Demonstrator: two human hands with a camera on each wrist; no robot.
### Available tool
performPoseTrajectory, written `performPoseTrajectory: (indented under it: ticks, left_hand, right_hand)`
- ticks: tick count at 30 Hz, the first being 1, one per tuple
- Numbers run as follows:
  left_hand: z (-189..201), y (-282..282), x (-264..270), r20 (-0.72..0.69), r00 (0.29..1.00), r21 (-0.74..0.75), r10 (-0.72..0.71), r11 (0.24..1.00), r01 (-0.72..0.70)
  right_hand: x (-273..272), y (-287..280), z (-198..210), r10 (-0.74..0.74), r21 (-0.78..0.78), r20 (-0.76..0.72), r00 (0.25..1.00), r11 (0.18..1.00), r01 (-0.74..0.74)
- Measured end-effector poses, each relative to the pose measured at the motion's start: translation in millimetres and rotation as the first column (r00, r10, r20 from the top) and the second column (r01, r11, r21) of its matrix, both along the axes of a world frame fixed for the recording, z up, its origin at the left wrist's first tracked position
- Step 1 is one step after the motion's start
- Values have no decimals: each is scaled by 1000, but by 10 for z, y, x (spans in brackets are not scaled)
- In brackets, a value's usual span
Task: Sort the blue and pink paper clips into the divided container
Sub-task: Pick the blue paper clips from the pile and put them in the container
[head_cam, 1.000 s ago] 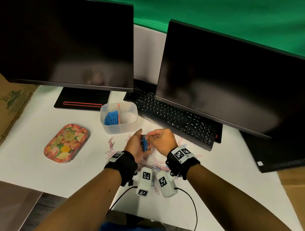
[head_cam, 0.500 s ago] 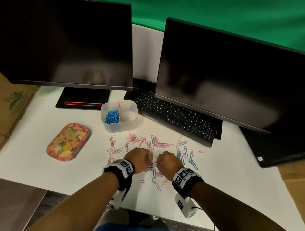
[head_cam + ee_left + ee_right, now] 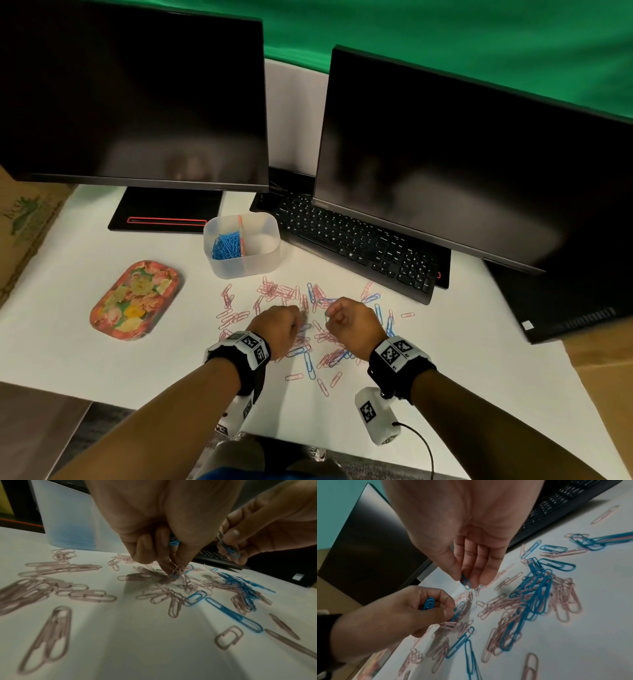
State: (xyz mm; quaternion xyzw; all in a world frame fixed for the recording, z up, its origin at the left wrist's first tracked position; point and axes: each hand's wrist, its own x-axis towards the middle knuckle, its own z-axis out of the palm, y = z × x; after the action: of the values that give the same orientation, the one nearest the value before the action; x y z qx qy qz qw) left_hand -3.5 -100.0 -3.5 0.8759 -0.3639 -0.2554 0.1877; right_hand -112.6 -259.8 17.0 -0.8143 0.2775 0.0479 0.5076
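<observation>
I am working both hands low over the scatter of clips (image 3: 318,329) on the desk (image 3: 479,359). My left hand (image 3: 277,329) is curling round a small bunch of blue clips (image 3: 174,542) in its palm, while its fingertips (image 3: 171,566) are pinching at a tangle where a blue one is lying under pink ones. I judge it is hoarding blues so I make fewer trips. My right hand (image 3: 352,323) is pinching one blue clip (image 3: 465,581) between thumb and finger, the other fingers fairly straight. Loose clips are too many and too tangled to count; pink ones clearly outnumber blue.

Further off, one divided container (image 3: 255,265) is standing near the one keyboard (image 3: 356,240). Its left compartment is holding a heap of blue; the right looks bare. One floral tray (image 3: 135,299) is lying well to the left. Two monitors (image 3: 137,96) are standing behind.
</observation>
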Motion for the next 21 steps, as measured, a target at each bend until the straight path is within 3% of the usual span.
performPoseTrajectory:
  ticks: [3,7,10,12,15,21]
  left_hand:
    - [17,12,31,-78,992,-55,98,993,-103]
    - [16,14,94,-208,959,-86,194,973,-215]
    - [46,-8,123,-311,908,-108,283,938,-329]
    - [91,-28,135,-372,867,-141,330,904,-405]
    - [133,-32,179,-464,798,-181,385,840,-511]
    - [310,-21,246,-640,650,-219,409,714,-665]
  right_hand:
    - [-19,-2,18,2,177,-24,1000,984,3]
    - [3,47,40,-95,400,-93,991,908,125]
    - [33,81,69,-144,453,-148,979,870,196]
    - [44,118,73,-89,363,-173,981,920,148]
    - [8,204,28,118,26,-211,970,993,-115]
    - [-83,428,-84,299,-275,-333,894,876,-395]
